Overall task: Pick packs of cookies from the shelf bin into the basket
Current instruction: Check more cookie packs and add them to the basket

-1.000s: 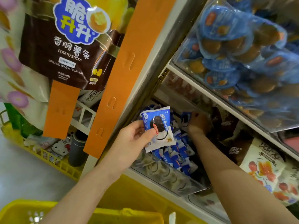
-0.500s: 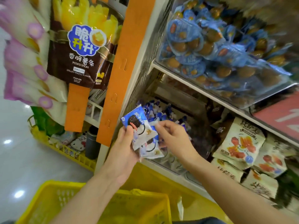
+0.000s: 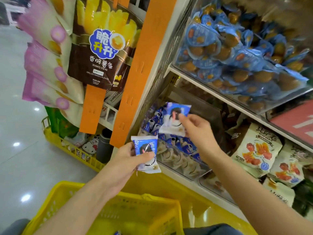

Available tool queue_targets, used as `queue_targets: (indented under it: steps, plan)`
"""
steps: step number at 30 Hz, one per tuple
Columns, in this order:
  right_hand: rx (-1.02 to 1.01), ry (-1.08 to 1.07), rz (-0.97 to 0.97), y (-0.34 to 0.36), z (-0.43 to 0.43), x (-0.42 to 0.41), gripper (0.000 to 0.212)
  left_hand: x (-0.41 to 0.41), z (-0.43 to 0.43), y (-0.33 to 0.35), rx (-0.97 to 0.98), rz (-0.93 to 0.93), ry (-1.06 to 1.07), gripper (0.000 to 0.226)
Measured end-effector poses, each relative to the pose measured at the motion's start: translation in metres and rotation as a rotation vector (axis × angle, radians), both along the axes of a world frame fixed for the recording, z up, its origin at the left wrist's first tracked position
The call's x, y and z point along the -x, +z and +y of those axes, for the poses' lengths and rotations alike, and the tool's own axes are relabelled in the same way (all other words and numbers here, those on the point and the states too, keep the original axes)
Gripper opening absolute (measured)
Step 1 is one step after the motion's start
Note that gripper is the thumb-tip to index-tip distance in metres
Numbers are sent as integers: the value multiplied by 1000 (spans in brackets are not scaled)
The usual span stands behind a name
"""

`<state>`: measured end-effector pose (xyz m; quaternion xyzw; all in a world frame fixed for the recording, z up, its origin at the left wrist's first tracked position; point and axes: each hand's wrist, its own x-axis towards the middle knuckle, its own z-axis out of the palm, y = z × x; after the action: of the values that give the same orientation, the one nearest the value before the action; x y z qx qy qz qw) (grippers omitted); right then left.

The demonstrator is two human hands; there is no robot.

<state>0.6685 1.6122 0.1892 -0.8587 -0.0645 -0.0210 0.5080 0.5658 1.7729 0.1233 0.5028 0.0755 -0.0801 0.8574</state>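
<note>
My left hand (image 3: 126, 157) grips a blue-and-white cookie pack (image 3: 146, 154) in front of the shelf, above the yellow basket (image 3: 67, 192) at the bottom. My right hand (image 3: 197, 128) pinches a second cookie pack (image 3: 174, 119) by its right edge, held up over the clear shelf bin (image 3: 184, 167). Several more blue packs (image 3: 152, 121) lie piled in that bin behind both hands. A bit of blue wrapper (image 3: 117, 232) shows inside the basket at the frame's bottom edge.
An orange upright strip (image 3: 135, 78) stands left of the bin, hung with potato-stick bags (image 3: 100, 53). The upper shelf holds a clear bin of blue snack packs (image 3: 237, 53). White snack bags (image 3: 257, 150) fill the shelf to the right. A second yellow basket (image 3: 71, 150) sits on the floor at left.
My right hand came out of the bin with a second pack and lifted it up and right. My left hand lowered its pack toward the basket. The view has tilted down.
</note>
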Motion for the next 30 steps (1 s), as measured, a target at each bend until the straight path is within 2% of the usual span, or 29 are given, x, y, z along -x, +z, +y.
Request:
queue_targets:
  steps: [4, 6, 12, 19, 21, 24, 27, 30]
  plan:
    - [31, -347, -133, -3, -23, -59, 27, -2, 4, 4, -9, -39, 71, 33]
    - [110, -452, -99, -12, -33, -85, 30, -4, 6, 5, -5, -62, 99, 32]
    - [451, -575, -39, -39, -51, -140, 40, -13, 12, 4, -32, -52, 127, 43]
    - [541, -438, 119, -62, -56, -155, 33, -28, 7, 0, -96, -15, 114, 43]
    - [547, -446, 65, -64, -52, -158, 31, -31, 4, -1, -100, -15, 89, 41]
    - [698, -375, -90, -65, -44, -162, 37, -33, 3, -4, -104, -17, 67, 36]
    - [727, -219, -20, -65, -39, -169, 34, -33, 2, -6, -115, -25, 52, 37]
    - [704, -189, 47, -64, -40, -176, 28, -33, 3, -6, -114, -25, 58, 38]
